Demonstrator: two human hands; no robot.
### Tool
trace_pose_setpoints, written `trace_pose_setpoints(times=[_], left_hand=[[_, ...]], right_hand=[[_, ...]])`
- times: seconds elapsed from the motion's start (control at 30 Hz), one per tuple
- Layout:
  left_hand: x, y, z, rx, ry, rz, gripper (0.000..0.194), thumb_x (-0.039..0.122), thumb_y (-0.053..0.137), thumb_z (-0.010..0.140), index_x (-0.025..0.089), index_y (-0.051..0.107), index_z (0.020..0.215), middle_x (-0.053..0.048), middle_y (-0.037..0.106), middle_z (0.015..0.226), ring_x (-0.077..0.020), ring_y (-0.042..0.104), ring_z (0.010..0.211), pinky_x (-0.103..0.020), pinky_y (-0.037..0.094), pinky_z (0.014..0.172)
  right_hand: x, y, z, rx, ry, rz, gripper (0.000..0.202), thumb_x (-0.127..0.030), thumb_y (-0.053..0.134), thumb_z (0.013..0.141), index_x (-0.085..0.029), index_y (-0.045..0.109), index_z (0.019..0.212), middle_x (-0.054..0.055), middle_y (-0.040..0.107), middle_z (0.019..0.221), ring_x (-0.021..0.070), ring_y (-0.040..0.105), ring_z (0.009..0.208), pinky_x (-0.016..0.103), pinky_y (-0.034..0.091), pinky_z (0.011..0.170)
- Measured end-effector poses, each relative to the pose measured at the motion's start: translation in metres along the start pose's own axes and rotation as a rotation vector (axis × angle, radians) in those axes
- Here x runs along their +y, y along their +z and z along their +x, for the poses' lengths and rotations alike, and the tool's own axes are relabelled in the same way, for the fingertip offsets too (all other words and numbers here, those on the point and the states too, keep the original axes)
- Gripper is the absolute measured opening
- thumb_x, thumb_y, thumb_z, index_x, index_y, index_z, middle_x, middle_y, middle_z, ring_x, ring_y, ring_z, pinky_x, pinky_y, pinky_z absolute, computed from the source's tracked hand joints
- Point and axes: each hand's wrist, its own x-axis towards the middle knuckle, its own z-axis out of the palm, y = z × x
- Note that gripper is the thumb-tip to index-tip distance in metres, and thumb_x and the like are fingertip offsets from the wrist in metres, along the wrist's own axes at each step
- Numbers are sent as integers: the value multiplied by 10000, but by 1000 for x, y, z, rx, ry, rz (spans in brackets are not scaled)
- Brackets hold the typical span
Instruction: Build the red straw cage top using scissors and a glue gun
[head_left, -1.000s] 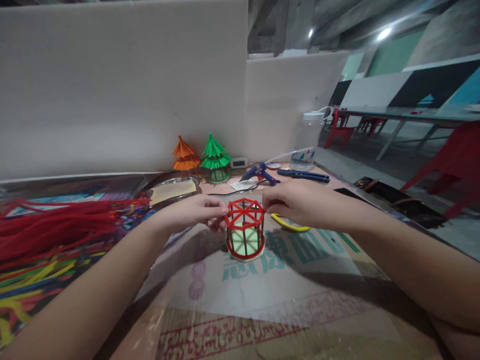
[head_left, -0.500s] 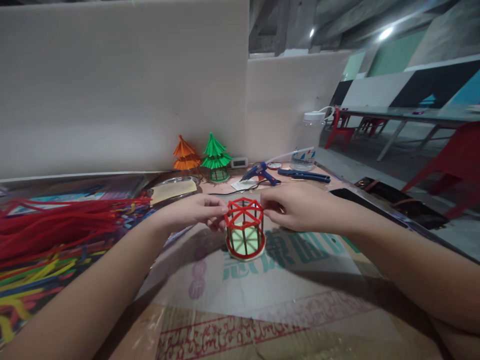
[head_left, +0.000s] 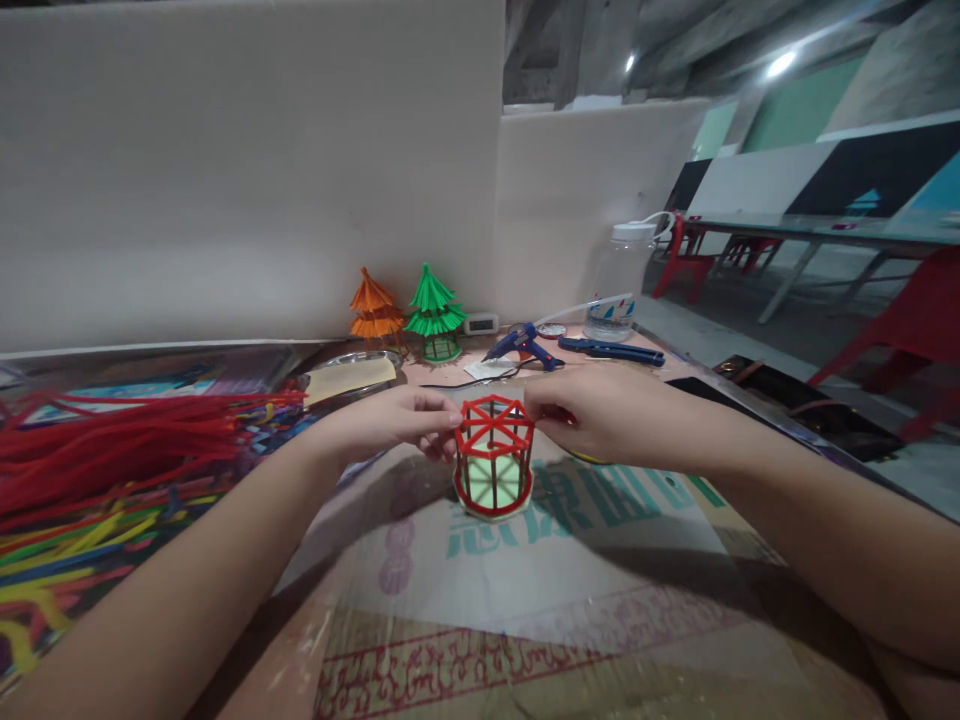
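Upright on the table sheet stands a small pavilion frame (head_left: 495, 450) of pipe cleaners. Its top is a red ring crossed by red spokes, held up by dark brown posts. At the bottom a red ring circles a pale green base (head_left: 482, 488). My left hand (head_left: 405, 420) pinches the top ring at its left edge, fingers closed. At the opposite edge my right hand (head_left: 589, 412) has its thumb and finger closed on the ring; its other fingers are curled and partly hidden.
Loose pipe cleaners (head_left: 127, 450) in several colours lie at the left. Behind are an orange roofed model (head_left: 373, 308), a green one (head_left: 433, 305), a blue glue gun (head_left: 521, 345), blue pliers-like tool (head_left: 611, 351) and a water bottle (head_left: 617, 285).
The view has shifted slightly, so things appear a little further right. Both hands keep their grip on the top ring, and the frame stays upright in nearly the same place.
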Motion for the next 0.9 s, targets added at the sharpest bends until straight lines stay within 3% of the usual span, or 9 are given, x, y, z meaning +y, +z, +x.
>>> trace_pose_setpoints(times=[0.5,0.7,0.9], left_hand=[[-3,-2,1,-4,-11,34,406,582,672,799,179,628,791,-3,677,707,-141,615,666,-268,453,661],[-2,-5,-2,5,35,60,398,582,661,820,188,640,770,-8,675,721,-139,608,674,-262,463,670],[-10,-24,-1,101,86,88,447,622,629,842,179,622,782,-1,629,698,-130,578,656,-262,467,646]], right_hand=[[-5,0,1,-4,52,-39,132,-245,494,897,-206,562,790,-2,606,697,120,456,601,270,224,552],[-7,0,-1,97,45,-23,104,-228,509,881,-213,553,789,-15,583,670,120,433,579,279,193,549],[-8,4,2,236,13,-57,71,-194,527,852,-199,553,786,-2,586,706,123,424,606,278,205,590]])
